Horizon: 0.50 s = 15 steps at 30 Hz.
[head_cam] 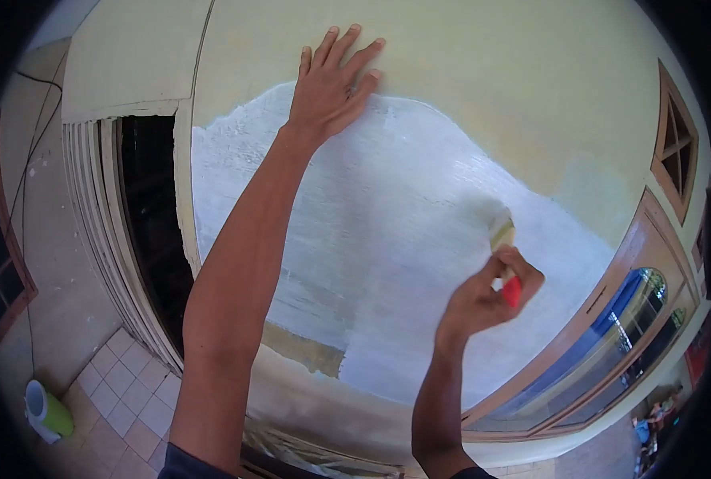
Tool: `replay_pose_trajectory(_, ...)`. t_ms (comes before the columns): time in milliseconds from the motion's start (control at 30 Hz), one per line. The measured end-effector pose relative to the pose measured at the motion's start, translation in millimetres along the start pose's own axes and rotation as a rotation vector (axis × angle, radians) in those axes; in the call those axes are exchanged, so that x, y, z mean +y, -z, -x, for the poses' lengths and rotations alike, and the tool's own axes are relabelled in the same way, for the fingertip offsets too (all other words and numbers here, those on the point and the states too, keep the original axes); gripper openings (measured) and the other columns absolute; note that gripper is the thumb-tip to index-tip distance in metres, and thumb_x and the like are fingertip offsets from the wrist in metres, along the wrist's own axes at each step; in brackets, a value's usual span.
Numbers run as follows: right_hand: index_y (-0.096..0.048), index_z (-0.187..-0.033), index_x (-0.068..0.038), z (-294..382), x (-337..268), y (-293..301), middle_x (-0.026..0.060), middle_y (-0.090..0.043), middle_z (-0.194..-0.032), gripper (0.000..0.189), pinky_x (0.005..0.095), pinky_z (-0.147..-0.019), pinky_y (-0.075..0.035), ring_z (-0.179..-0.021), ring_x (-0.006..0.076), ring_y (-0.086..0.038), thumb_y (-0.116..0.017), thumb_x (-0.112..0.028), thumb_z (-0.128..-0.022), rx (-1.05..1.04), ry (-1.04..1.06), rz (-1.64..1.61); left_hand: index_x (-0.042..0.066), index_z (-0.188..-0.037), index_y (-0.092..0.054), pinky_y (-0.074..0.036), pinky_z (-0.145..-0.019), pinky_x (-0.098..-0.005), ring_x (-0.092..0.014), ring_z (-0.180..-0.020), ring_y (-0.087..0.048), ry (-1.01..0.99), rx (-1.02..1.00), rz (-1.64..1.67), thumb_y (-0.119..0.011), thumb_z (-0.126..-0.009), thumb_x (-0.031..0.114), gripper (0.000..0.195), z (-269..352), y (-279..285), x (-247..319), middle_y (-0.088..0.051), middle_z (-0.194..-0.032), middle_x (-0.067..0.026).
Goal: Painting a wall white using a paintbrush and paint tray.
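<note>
My left hand [334, 84] lies flat with spread fingers on the wall, across the upper edge of a whitish painted patch [403, 275]. It holds nothing. Lower and to the right, my right hand [493, 287] grips a paintbrush [503, 235] with a red end on its handle. The bristles point up and touch the whitish area, slightly blurred. Above the patch the wall [481, 60] is pale yellow-green. A bare brownish strip [310, 350] shows at the patch's lower left.
Left of the patch is a dark doorway [152, 239] beside folded pale slats [95, 215]. A green bucket [59, 413] stands on the tiled floor [122, 383]. A wood-framed window [607, 347] curves along the right. Crumpled plastic sheeting [307, 452] lies below the wall.
</note>
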State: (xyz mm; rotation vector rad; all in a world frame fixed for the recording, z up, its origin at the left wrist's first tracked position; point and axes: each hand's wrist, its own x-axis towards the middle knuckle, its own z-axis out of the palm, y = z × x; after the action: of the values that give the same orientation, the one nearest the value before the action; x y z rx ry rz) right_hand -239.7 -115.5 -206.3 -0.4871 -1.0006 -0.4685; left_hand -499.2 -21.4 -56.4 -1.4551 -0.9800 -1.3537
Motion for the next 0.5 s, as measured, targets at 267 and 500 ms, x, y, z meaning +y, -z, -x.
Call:
replay_pose_trajectory(267,-0.071,-0.101,-0.007,63,-40,-93,0.0116,-0.064,-0.097,0.025,0.0346,-0.067,-0.052,-0.085,0.0273,-0.063,-0.072,0.007,-0.081,-0.291,0.132,-0.109,0.034,-0.145,-0.053,-0.020,-0.120,-0.0595,-0.032,-0.148,-0.032,-0.038,0.160,0.021,-0.051,-0.100,0.042,0.045,7,-21,-10,-0.041,-0.157,-0.0056)
replay_pose_trajectory(500,-0.060,-0.101,0.000,26,8,-30,0.0087,-0.064,-0.100,0.008,0.0275,-0.078,-0.052,-0.088,0.0133,-0.061,-0.063,0.005,-0.095,-0.073,-0.204,-0.255,0.034,-0.149,-0.048,-0.016,-0.122,-0.0577,-0.031,-0.151,-0.025,-0.015,0.087,0.027,-0.046,-0.103,0.045,0.047,11,-4,-12,-0.035,-0.161,-0.0055)
